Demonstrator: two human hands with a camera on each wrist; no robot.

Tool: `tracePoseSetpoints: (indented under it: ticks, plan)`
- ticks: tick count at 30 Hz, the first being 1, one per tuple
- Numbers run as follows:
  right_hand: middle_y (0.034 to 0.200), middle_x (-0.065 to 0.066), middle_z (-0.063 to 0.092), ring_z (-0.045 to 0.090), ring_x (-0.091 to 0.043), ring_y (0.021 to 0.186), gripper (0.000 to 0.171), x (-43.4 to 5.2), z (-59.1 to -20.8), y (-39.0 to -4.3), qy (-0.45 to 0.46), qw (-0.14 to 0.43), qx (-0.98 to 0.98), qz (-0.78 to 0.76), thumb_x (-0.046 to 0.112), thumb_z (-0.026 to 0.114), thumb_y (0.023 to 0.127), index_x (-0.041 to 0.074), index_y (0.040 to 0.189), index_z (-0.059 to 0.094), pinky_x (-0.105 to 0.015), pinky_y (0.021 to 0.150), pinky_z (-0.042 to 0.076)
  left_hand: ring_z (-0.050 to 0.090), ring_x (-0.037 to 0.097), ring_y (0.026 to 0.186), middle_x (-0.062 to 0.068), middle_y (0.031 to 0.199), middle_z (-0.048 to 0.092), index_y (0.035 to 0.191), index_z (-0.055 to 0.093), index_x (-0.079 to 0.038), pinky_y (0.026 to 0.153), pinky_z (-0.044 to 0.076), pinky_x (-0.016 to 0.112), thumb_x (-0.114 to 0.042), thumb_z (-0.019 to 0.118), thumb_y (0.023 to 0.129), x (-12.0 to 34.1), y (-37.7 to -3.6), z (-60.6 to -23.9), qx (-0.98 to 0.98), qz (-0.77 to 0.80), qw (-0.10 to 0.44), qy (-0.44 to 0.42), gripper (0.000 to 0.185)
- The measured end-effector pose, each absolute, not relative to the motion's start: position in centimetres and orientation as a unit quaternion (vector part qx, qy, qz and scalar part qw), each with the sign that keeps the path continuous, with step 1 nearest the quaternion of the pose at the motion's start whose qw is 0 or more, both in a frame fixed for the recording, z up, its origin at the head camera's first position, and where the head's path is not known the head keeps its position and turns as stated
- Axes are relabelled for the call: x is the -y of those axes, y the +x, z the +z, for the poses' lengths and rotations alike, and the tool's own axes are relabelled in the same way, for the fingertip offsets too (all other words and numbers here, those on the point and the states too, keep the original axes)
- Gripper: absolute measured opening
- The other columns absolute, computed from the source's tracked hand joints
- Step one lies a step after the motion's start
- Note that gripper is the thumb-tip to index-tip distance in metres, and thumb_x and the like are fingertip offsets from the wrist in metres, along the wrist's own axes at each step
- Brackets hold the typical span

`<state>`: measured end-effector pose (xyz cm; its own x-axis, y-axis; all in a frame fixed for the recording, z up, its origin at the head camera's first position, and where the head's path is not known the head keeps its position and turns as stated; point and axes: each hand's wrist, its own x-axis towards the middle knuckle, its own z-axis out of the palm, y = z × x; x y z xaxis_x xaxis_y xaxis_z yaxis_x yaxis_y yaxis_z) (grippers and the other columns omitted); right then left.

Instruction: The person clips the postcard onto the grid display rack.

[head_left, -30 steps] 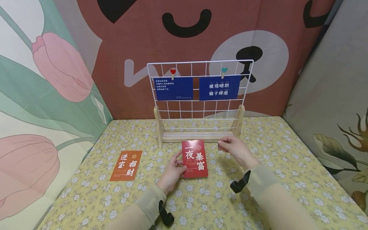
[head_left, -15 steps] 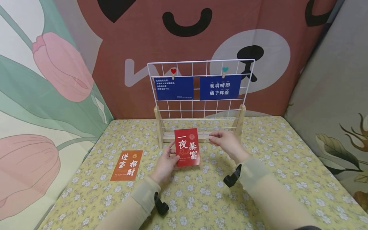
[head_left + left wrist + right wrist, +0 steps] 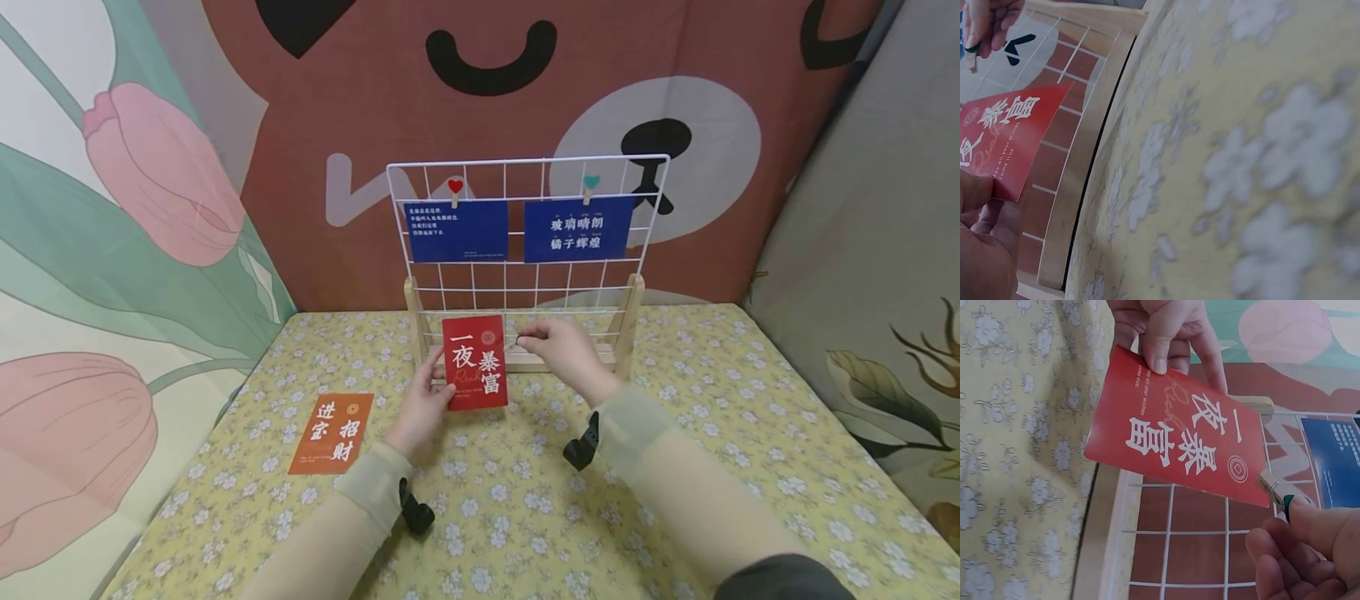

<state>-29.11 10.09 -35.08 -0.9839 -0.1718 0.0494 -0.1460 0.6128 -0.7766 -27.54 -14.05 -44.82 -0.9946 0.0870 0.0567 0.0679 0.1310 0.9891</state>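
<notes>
Pinched by its lower-left edge between thumb and fingers, the red card (image 3: pixel 475 362) stands upright in the left hand (image 3: pixel 420 410), lifted off the floral tablecloth (image 3: pixel 675 433) and held against the lower wires of the white grid rack (image 3: pixel 525 250), face toward the person, so that its white characters read the right way up and its top edge meets a horizontal wire. The right hand (image 3: pixel 564 354), at about three o'clock from the card and just beside it, pinches a small wooden clip (image 3: pixel 1274 489) between curled fingertips; in the right wrist view the clip's tip touches the card's upper corner, and a dark green piece shows at the end under the fingers. Holding the card by its lower part seemingly leaves that top corner free for the clip. Whether the clip already bites onto card and wire cannot be told. Counting cards, there are four: the red one in hand, an orange card (image 3: pixel 331 432) lying flat on the cloth at roughly eight o'clock from the hands and well apart from them, and two blue cards (image 3: pixel 456 231) (image 3: pixel 577 228) hanging side by side at twelve o'clock on the upper grid. Each blue card hangs from its own clip, one topped with a red heart (image 3: pixel 454 186), the other with a teal heart (image 3: pixel 591 181), so three clips are visible in all. One rack stands on two wooden feet (image 3: pixel 414 312) joined by a wooden base bar.
</notes>
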Motion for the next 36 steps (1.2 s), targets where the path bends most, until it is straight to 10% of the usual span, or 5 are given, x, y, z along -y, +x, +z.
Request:
tracePoseSetpoints:
  ticks: [36]
  plan:
    - [0.111,-0.007,0.067,0.058,-0.024,0.107,0.021,-5.1,-30.4,-32.9,-0.173,-0.152,-0.932,-0.28,0.016,0.062,0.096,0.006,0.112,0.071,-0.038,0.093,0.046,0.056,0.022,0.106,0.006,0.122,0.053,0.146,0.039,-0.02,0.086,0.051,0.037,-0.008,0.054,0.097,13.6,-32.9,-44.7,-0.8,0.594,-0.083,-0.029,0.053]
